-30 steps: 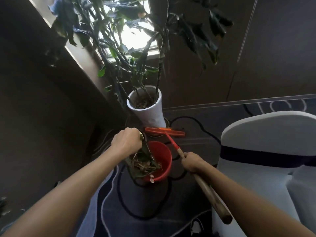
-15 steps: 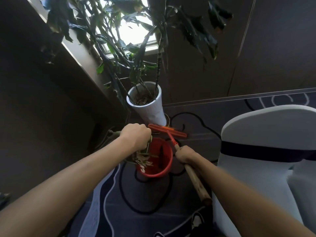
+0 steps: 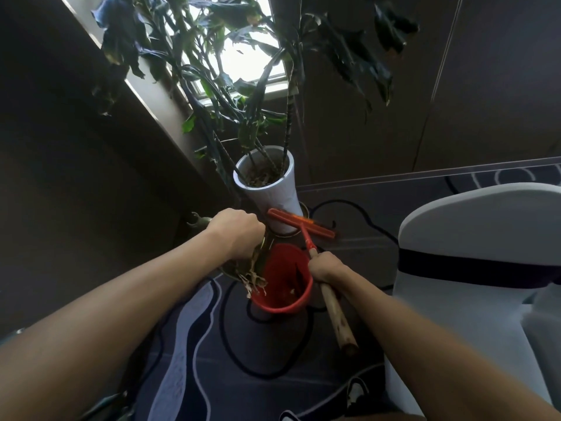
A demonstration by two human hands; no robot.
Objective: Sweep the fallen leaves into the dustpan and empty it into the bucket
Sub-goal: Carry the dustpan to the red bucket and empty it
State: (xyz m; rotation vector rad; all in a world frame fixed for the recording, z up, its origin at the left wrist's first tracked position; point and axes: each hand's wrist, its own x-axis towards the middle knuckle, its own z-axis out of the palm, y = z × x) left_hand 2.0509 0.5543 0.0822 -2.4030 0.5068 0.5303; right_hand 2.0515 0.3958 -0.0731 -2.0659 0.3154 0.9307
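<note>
We tipped the dustpan (image 3: 239, 268) further with our left hand (image 3: 235, 235), and the dry leaves (image 3: 253, 281) slid to the red bucket (image 3: 285, 302) rim.

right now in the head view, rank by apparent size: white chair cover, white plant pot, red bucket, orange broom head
1. white chair cover, though it sits nearer the camera, which inflates it
2. white plant pot and red bucket look about alike, so no ranking
3. orange broom head

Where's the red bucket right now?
In the head view the red bucket stands on the carpet at centre frame, between the left hand and the right hand, just in front of the white plant pot.
</note>
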